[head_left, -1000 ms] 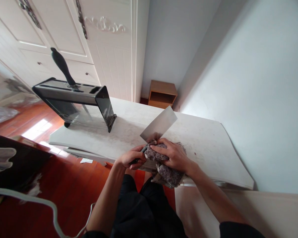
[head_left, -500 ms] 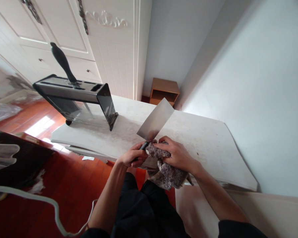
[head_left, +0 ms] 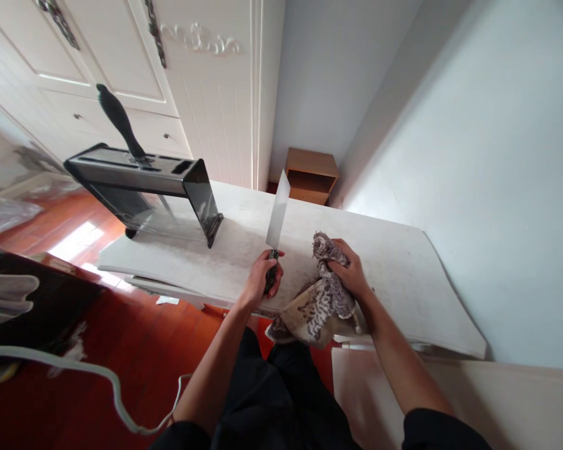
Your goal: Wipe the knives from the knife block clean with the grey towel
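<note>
My left hand (head_left: 264, 277) is closed round the dark handle of a cleaver (head_left: 278, 214), whose wide steel blade stands edge-on and points away from me. To its right, my right hand (head_left: 351, 273) grips a brown and grey patterned cloth (head_left: 319, 299) that hangs bunched over the near edge of the white table (head_left: 394, 275). Hand and knife are apart by about a hand's width.
A black knife block (head_left: 143, 181) with one dark-handled knife (head_left: 118, 120) stuck in it stands at the table's far left. White wardrobe doors are behind it. A small wooden cabinet (head_left: 310, 175) sits in the far corner. A white cable (head_left: 89, 381) crosses the red floor.
The cloth has come off the blade and moved right with my right hand. My left hand has turned the cleaver from flat-on to edge-on and more upright.
</note>
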`<state>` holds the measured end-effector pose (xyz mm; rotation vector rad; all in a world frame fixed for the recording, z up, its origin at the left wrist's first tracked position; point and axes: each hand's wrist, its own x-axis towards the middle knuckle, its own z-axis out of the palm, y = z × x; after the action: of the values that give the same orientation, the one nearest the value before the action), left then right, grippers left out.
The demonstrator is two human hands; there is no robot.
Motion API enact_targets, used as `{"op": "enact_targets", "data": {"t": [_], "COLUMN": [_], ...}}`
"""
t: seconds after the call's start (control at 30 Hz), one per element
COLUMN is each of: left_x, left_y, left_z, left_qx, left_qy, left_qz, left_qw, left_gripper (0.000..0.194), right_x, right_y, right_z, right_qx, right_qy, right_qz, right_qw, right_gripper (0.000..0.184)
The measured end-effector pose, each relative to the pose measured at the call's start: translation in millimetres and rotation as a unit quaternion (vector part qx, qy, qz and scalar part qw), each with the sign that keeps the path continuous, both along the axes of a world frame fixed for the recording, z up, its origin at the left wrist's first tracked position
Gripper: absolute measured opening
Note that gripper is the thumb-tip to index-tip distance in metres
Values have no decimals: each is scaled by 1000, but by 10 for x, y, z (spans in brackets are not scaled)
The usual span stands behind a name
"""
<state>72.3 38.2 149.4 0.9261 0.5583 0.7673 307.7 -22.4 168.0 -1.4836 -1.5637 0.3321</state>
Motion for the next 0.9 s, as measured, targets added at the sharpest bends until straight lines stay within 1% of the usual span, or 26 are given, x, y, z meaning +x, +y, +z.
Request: {"op": "enact_targets", "data": {"t": [0.1,0.2,0.3,0.4,0.5,0.57,0.73,0.8,0.9], "left_x": [79,140,198,274,356,395,418,412,401], "left_y": [25,59,95,109,89,70,45,39,36], "left_z": [-19,-7,-10,-49,-97,-120,-146,-157,-176], "left_qx": [47,103,164,217,270,307,378,390,403], "left_qy": [53,106,190,255,294,301,284,292,308], "left_qz": [72,127,185,226,243,245,220,213,223], "left_qw": [995,981,950,915,884,869,853,847,832], "left_gripper": [37,35,32,37,36,35,44,48,52], "right_x": [42,51,32,-20,-88,-122,-160,-179,-223], "right_y": [23,9,-27,-54,-54,-35,40,63,82], "right_z": [-48,-94,-146,-183,-182,-167,-143,-131,-97], "right_qx": [24,59,101,144,148,139,78,63,35], "right_qy": [-59,-181,-282,-323,-360,-366,-326,-321,-323], "right_qz": [-6,2,35,47,32,31,66,75,82], "right_qw": [998,982,953,934,921,920,940,942,942], "right_gripper": [42,49,53,50,45,48,65,67,70]}}
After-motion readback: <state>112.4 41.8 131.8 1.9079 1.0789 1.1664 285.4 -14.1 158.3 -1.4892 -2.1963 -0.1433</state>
